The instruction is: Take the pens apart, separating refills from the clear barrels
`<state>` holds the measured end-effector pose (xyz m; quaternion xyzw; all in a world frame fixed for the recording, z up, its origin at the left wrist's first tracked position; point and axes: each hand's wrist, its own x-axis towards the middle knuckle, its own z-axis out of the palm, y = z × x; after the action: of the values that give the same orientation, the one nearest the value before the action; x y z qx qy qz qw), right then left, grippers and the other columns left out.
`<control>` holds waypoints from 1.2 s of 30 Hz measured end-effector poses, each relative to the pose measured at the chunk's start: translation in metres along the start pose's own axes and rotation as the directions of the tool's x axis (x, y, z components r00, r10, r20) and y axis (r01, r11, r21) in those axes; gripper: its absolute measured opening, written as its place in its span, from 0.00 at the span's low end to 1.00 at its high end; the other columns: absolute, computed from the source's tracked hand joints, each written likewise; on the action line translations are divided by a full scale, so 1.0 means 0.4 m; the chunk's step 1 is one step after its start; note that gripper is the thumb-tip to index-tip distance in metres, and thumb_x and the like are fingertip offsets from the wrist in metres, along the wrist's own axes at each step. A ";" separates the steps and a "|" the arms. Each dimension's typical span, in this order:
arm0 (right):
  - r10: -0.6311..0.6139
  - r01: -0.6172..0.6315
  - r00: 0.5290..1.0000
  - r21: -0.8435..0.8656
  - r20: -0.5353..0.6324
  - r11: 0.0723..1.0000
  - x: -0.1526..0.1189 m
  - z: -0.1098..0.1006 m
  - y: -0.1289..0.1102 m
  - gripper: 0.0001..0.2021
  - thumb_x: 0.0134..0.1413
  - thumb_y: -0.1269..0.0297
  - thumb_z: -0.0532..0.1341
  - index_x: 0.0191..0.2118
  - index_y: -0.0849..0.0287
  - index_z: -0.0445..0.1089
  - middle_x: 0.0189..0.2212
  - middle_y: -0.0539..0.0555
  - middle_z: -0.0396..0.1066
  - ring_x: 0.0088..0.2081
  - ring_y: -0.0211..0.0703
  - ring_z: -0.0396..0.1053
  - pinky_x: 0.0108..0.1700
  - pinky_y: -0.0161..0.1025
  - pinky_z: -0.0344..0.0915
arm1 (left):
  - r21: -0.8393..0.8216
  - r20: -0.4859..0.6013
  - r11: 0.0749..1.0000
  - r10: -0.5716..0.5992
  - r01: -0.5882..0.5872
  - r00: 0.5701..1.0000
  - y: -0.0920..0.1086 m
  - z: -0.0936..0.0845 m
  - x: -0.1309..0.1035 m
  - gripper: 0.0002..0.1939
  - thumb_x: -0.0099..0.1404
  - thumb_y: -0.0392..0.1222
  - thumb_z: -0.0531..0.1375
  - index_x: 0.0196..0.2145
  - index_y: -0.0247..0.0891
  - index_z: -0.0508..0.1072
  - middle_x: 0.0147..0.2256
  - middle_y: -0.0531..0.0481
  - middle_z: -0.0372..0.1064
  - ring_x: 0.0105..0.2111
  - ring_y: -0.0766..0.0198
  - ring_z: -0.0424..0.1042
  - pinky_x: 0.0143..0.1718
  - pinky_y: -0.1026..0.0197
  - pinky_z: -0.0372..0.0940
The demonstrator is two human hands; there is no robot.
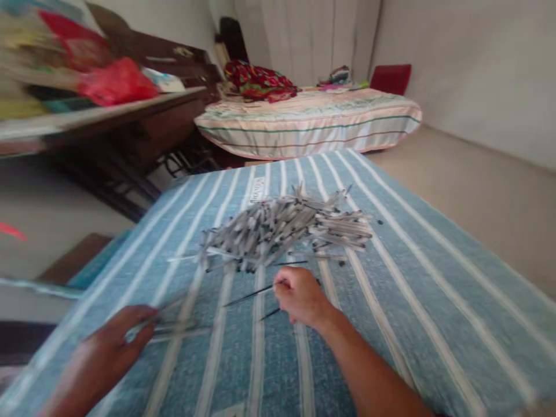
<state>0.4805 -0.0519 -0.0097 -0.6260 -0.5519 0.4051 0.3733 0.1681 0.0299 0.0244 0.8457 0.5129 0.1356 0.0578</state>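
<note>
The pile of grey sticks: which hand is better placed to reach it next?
Right, probably: the right hand is close to the pile, though it seems to hold a dark rod; the left hand is farther away.

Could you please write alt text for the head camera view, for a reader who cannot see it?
A person's right hand pinches a thin dark stick over a blue-and-white striped cloth, while the blurred left hand is at slender pale sticks. Beyond lies a heap of gray, dark-ended sticks.
</note>
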 end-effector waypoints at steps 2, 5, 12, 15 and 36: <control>0.020 -0.022 0.999 0.060 0.033 0.998 -0.007 0.009 0.006 0.08 0.51 0.70 0.50 0.28 0.59 0.65 0.15 0.44 0.63 0.09 0.29 0.58 0.12 0.25 0.49 | -0.008 -0.010 0.997 -0.074 0.074 0.997 -0.027 0.004 -0.021 0.10 0.57 0.48 0.53 0.34 0.43 0.69 0.36 0.56 0.69 0.35 0.63 0.68 0.32 0.66 0.62; 0.013 -0.018 0.998 0.089 0.060 0.996 -0.020 0.012 0.007 0.08 0.52 0.67 0.50 0.27 0.59 0.63 0.14 0.44 0.62 0.09 0.30 0.59 0.11 0.25 0.49 | -0.037 -0.059 0.994 -0.101 0.099 0.993 -0.031 0.025 -0.035 0.12 0.55 0.46 0.52 0.34 0.41 0.69 0.38 0.53 0.69 0.35 0.62 0.69 0.30 0.67 0.61; 0.073 -0.077 0.991 0.026 0.116 0.997 -0.032 0.006 -0.011 0.08 0.51 0.67 0.50 0.28 0.59 0.65 0.14 0.44 0.60 0.09 0.30 0.57 0.10 0.25 0.48 | -0.106 -0.095 0.993 -0.059 0.049 0.994 -0.032 0.029 -0.052 0.14 0.57 0.46 0.50 0.35 0.40 0.72 0.40 0.49 0.70 0.39 0.60 0.69 0.38 0.63 0.63; 0.074 -0.074 0.991 -0.004 0.112 0.997 -0.031 0.002 -0.005 0.08 0.52 0.66 0.50 0.29 0.59 0.66 0.14 0.44 0.60 0.10 0.30 0.58 0.11 0.25 0.48 | -0.110 -0.094 0.992 -0.078 0.068 0.993 -0.031 0.024 -0.046 0.15 0.58 0.49 0.51 0.36 0.40 0.73 0.42 0.49 0.69 0.38 0.59 0.70 0.27 0.68 0.64; 0.015 0.002 0.982 0.087 -0.190 0.996 -0.010 -0.002 0.013 0.13 0.53 0.56 0.54 0.25 0.58 0.65 0.13 0.46 0.61 0.10 0.32 0.54 0.13 0.31 0.49 | -0.243 0.154 0.954 -0.142 0.177 0.978 0.373 0.135 0.168 0.07 0.55 0.38 0.55 0.22 0.36 0.68 0.23 0.43 0.71 0.30 0.53 0.71 0.32 0.58 0.57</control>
<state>0.4828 -0.0563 -0.0138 -0.6470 -0.4935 0.3682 0.4498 0.3402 0.0217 0.0193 0.7942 0.5528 0.1381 0.2115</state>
